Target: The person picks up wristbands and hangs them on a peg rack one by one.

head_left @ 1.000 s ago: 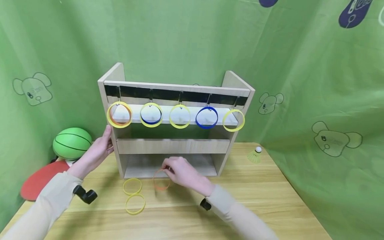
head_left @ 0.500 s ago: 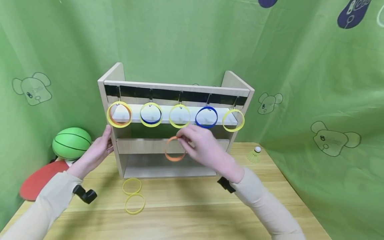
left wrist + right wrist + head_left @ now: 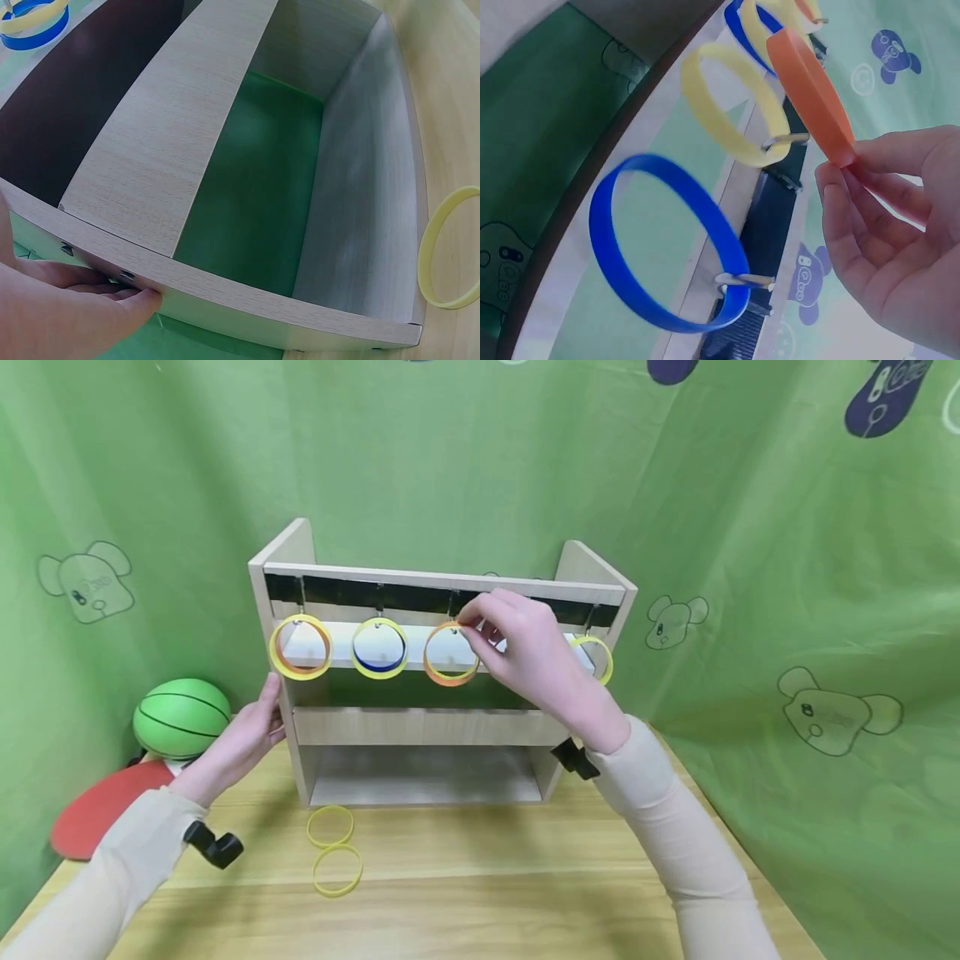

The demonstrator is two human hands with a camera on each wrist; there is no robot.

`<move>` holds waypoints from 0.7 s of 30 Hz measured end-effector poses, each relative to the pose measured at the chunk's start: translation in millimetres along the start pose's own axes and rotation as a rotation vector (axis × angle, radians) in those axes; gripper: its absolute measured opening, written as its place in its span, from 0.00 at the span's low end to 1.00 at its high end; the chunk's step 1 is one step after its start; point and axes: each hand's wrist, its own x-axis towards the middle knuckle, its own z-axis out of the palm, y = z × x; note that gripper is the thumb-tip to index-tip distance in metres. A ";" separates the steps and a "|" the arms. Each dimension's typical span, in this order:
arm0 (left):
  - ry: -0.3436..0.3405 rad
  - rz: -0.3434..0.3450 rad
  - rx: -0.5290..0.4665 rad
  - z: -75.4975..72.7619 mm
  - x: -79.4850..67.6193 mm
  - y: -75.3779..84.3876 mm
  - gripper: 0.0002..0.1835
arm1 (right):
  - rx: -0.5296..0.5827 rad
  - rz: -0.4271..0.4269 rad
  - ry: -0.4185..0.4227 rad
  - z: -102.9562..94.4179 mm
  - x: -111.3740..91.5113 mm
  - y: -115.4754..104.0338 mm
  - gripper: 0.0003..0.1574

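Note:
My right hand (image 3: 525,652) pinches an orange wristband-like ring (image 3: 810,94) by its upper edge between thumb and fingertips. In the head view it overlaps a yellow ring (image 3: 694,97) hanging on the middle hook (image 3: 787,139). Whether the hook's tip is inside the orange ring I cannot tell. A blue ring (image 3: 611,247) hangs one hook to the right, hidden behind my hand in the head view. My left hand (image 3: 251,731) rests against the outer left side of the wooden shelf rack (image 3: 431,727), its fingers touching the panel (image 3: 225,292).
Further left hang a yellow ring with blue (image 3: 380,675) and a yellow ring with orange (image 3: 300,674); another yellow ring (image 3: 606,664) hangs far right. Two yellow rings (image 3: 330,845) lie on the table (image 3: 450,893). A green ball (image 3: 182,718) and red paddle (image 3: 105,810) stand left.
My right hand has lifted the orange ring from the tabletop, up past the lower shelf, to the middle hook. My left hand has stayed at the rack's side.

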 end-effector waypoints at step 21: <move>-0.008 0.010 0.008 -1.7 0.9 -1.0 0.52 | -0.035 0.033 -0.022 2.8 -5.3 8.7 0.02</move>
